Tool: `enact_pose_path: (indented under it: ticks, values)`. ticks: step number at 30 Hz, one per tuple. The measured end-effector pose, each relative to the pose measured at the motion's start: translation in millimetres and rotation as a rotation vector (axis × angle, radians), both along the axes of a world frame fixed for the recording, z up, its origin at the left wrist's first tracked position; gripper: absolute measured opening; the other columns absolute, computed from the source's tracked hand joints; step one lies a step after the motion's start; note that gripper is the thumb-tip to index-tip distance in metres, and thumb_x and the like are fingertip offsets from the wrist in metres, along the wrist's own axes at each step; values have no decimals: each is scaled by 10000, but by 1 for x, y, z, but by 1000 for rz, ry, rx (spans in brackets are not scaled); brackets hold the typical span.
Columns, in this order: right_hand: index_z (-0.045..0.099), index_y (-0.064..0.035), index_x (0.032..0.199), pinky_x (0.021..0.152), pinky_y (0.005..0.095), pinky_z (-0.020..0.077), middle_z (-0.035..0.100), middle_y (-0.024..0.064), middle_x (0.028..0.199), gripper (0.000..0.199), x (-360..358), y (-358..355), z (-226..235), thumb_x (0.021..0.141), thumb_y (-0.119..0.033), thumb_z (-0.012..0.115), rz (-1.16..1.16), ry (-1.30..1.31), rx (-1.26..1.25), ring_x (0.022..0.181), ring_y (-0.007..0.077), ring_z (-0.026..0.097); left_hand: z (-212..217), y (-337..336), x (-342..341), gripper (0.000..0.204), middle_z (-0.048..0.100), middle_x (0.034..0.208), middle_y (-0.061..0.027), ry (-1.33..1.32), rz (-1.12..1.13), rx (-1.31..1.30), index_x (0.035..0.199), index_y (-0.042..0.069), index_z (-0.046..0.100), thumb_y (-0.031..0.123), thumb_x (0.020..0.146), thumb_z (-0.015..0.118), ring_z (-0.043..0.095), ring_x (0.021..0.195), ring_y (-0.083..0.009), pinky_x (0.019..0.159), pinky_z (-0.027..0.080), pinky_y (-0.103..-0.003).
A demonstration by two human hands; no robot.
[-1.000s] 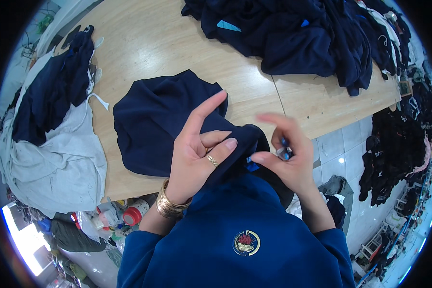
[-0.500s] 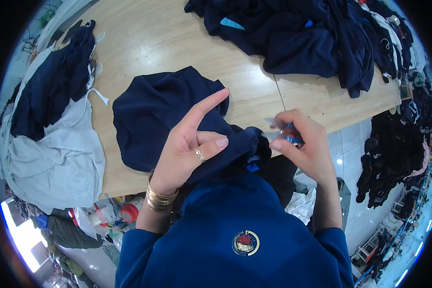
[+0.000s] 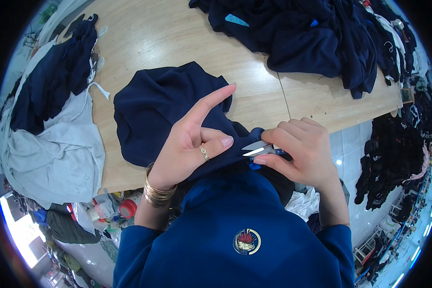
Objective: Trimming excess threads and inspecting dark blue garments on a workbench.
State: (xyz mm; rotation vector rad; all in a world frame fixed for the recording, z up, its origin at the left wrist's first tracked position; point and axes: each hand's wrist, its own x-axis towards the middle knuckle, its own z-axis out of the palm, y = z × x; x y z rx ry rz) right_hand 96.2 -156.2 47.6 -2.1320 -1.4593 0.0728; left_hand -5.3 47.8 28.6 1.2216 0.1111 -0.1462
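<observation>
A dark navy garment lies bunched on the table and hangs over its near edge toward my lap. My left hand pinches the garment's near part under the thumb, with the index finger stretched out; the other fingertips are hidden. In my right hand is a pair of thread snips with blue handles, closed between thumb and fingers. The two metal blades are slightly apart and point left, over the garment's edge. Just below the blades shows a small bright blue tag.
A heap of navy garments covers the table's far right. Pale grey cloth with navy pieces on it drapes over the left end. The wooden table has a seam on its right side. Dark clothes lie on the floor at right.
My right hand has moved left, bringing the snips' blades from beside the garment to over its edge. The left hand keeps its pinch, with only a slight shift in the picture.
</observation>
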Motion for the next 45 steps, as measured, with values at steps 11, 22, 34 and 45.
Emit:
enact_pose_path:
  ticks: [11, 22, 34, 45]
  values:
    - [585, -129, 744, 487, 268, 349, 492, -10, 580, 275, 1, 1, 0, 741, -388, 677, 17, -107, -15, 520, 146, 512, 3, -1, 2, 659, 543, 688, 39, 5, -20, -1, 1409, 62, 249, -26, 833, 557, 428, 594, 24, 548, 327, -137]
    - [648, -96, 851, 474, 244, 383, 581, 13, 691, 209, -8, 9, -4, 721, -242, 721, -132, 343, 271, 537, 137, 530, -3, 0, 3, 654, 573, 771, 19, 14, -20, -2, 1410, 58, 241, -40, 835, 535, 463, 613, 21, 576, 364, -136]
    - [569, -21, 951, 551, 189, 339, 569, 30, 851, 125, 8, -18, -28, 833, -60, 578, -366, 888, 726, 584, 43, 416, -14, 1, 5, 611, 445, 1326, -91, 49, 75, -65, 1388, 49, 299, -3, 831, 546, 614, 853, -70, 811, 467, -215]
    - [631, -20, 861, 446, 159, 266, 544, -24, 666, 160, 19, -26, -64, 760, -129, 692, -546, 1262, 299, 494, 5, 360, -20, 32, -4, 503, 612, 775, 16, 49, 336, -37, 1324, 51, 409, 6, 841, 544, 534, 682, -8, 660, 421, -155]
